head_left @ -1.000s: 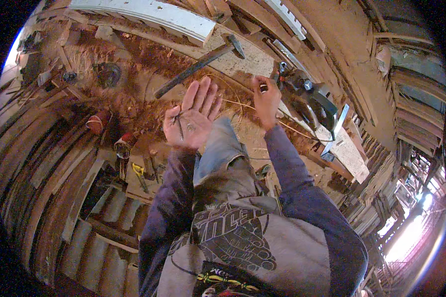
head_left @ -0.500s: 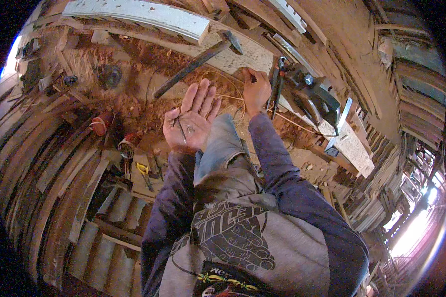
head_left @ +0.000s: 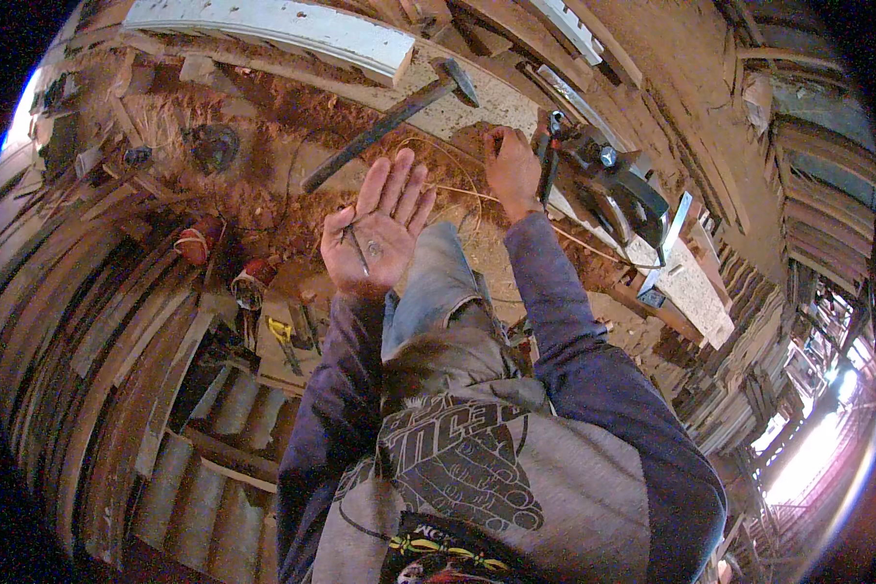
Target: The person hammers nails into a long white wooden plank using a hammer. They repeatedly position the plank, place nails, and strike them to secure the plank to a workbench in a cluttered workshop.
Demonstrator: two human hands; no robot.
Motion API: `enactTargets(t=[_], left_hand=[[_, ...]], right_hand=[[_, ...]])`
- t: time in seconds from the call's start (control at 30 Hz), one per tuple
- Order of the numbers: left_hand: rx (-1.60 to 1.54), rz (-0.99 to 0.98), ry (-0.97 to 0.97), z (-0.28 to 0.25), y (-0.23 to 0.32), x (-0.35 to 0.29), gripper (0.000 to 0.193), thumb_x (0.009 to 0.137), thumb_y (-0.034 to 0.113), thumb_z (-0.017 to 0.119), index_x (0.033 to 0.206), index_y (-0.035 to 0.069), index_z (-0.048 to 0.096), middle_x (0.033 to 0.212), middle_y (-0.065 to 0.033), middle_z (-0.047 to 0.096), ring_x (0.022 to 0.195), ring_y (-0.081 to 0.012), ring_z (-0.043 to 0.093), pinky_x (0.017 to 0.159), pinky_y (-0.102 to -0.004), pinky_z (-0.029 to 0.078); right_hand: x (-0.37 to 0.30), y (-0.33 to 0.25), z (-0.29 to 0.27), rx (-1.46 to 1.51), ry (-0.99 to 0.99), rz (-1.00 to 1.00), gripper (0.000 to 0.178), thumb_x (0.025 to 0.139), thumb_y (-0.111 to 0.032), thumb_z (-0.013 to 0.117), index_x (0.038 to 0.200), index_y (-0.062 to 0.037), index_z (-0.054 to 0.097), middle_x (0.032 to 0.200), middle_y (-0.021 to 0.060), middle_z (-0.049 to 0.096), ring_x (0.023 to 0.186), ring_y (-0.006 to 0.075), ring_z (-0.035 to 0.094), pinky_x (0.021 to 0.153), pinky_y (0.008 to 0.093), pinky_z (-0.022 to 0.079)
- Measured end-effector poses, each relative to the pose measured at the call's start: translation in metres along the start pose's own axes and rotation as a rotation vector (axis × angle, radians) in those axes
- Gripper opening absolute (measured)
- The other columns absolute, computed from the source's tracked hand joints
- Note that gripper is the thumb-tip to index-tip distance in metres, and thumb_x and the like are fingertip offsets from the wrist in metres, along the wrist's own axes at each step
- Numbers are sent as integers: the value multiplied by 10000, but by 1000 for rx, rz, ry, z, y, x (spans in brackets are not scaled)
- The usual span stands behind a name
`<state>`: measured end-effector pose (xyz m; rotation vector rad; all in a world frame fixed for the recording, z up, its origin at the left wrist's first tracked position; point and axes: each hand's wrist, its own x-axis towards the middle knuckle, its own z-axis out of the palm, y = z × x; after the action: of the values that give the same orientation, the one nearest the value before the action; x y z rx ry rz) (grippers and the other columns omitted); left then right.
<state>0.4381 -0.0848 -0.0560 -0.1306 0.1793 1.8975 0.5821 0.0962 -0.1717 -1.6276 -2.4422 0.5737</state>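
My left hand is turned palm up with its fingers stretched out. A thin dark metal rod lies across the palm by the thumb, and a small shiny piece rests beside it. My right hand is closed with its fingertips curled together over the speckled plank; what it holds, if anything, is hidden. A hammer leans with its head on this plank, beyond my left hand. Right of my right hand is a black power tool with a metal plate, and a red-and-dark hand tool beside it.
A white-painted board lies across the far side. Stacked timber strips fill the left, and more wood pieces lie at the right. A yellow-handled tool and a red can stand near my left forearm. Sawdust covers the ground.
My right hand has shifted slightly right, toward the black power tool, still closed. My left hand stays nearly in place with the rod on its palm.
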Motion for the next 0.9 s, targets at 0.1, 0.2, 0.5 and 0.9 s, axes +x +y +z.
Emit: enactTargets(t=[0.1, 0.2, 0.5, 0.9], left_hand=[[-2, 0, -2, 3, 0, 2, 687, 882, 345, 381, 1509, 76, 304, 1607, -144, 148, 1487, -325, 128, 1214, -464, 21], [-33, 11, 49, 5, 1, 3, 700, 871, 314, 420, 1518, 83, 284, 1614, -103, 160, 1492, -307, 117, 1210, -483, 52], [70, 96, 60, 5, 1, 10, 705, 874, 313, 378, 1521, 58, 260, 1608, -143, 144, 1492, -324, 98, 1217, -468, 38], [-59, 20, -36, -2, 0, 9, 688, 884, 321, 380, 1505, 39, 290, 1596, -148, 183, 1477, -324, 171, 1221, -463, 64]], right_hand=[[3, 0, 0, -63, -43, 18, 230, 906, -274, 613, 987, -62, 652, 971, 174, 671, 847, 356, 675, 732, 439, 550], [-1, -8, -14, 216, -33, 6, 207, 935, -246, 611, 974, -45, 637, 892, 123, 653, 781, 254, 652, 664, 373, 517], [-87, -106, -94, 809, -430, -210, 106, 923, -149, 640, 919, -45, 618, 825, 44, 605, 762, 168, 587, 686, 311, 474], [-87, -102, -105, 612, -94, -680, 131, 866, -180, 699, 914, -62, 673, 822, 95, 616, 750, 250, 616, 648, 351, 489]])
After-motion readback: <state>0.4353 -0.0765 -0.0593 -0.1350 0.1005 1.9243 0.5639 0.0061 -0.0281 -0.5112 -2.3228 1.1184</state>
